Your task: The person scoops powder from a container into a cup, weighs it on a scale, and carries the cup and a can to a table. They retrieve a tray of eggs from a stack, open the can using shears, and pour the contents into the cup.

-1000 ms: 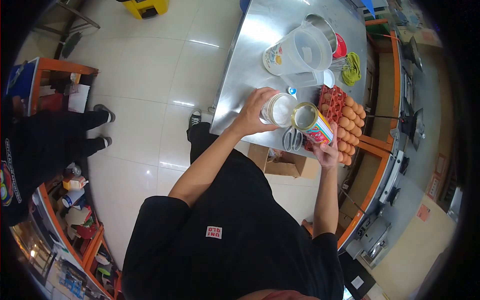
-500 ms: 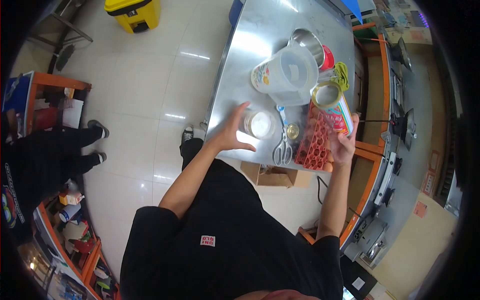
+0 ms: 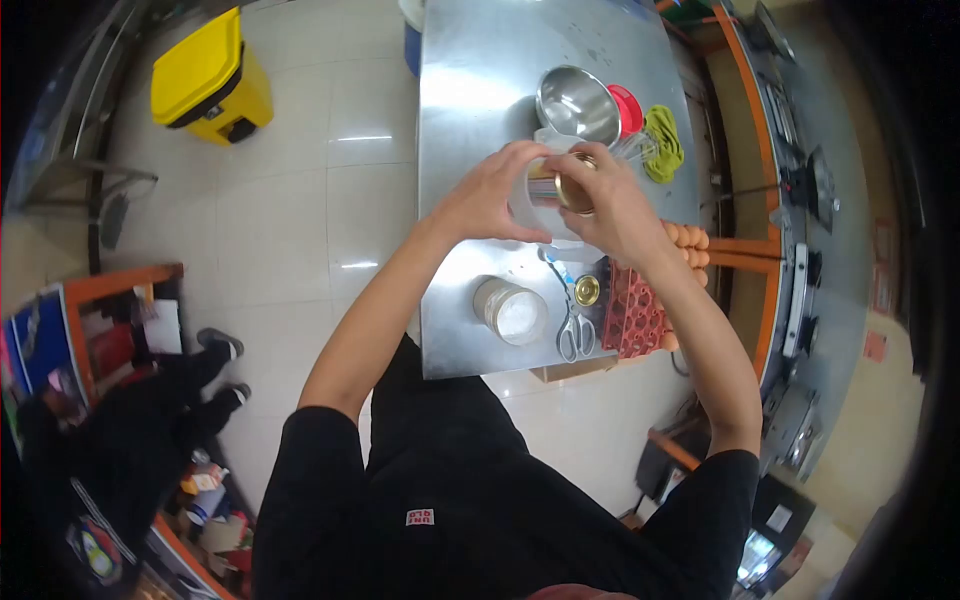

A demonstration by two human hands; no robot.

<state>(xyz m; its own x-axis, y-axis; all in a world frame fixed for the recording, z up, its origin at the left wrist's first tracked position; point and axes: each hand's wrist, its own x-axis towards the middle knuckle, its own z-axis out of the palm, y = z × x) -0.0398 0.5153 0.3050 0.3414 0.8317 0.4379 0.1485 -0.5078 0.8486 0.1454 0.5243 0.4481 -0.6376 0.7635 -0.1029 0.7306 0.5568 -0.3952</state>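
Note:
My left hand [image 3: 490, 195] is wrapped around the side of a clear plastic pitcher [image 3: 522, 205], thumb and fingers spread about its wall. My right hand [image 3: 620, 215] grips a tin can [image 3: 577, 186] tipped over at the pitcher's mouth, its gold end turned up toward me and its coloured label partly showing. What is inside the pitcher is hidden by my hands. Nearer to me stand a clear jar of white contents [image 3: 515, 312], scissors [image 3: 575, 337] and a small round gold lid [image 3: 587, 290]. The red egg tray [image 3: 635, 315] lies below my right forearm.
A steel bowl [image 3: 578, 105], a red round item [image 3: 626, 110], a whisk [image 3: 632, 150] and a green cloth [image 3: 662, 147] sit farther back on the steel table [image 3: 480, 90]. Eggs [image 3: 688, 245] are at the right edge. A yellow bin [image 3: 210, 85] and another person [image 3: 140, 430] are leftward.
My left hand has gone from beside the jar to the pitcher. My right hand has carried the can left and turned it over at the pitcher. The camera view has shifted.

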